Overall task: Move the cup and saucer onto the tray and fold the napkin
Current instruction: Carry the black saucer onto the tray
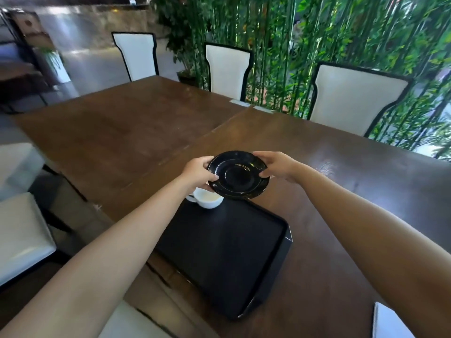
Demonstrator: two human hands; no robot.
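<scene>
A glossy black saucer [238,175] hangs in the air above the far end of the tray, tilted slightly toward me. My left hand [199,172] grips its left rim and my right hand [277,165] grips its right rim. A white cup [208,200] stands on the far left corner of the black tray [219,254], partly hidden under the saucer and my left hand. The tray lies on the brown wooden table [122,137], near its front edge. A white cloth, possibly the napkin [390,322], shows at the lower right corner.
Three white chairs with black frames [228,69] stand along the table's far side, backed by green bamboo plants [317,32]. Another white chair seat [22,235] is at my left. A seam runs across the tabletop between two joined tables.
</scene>
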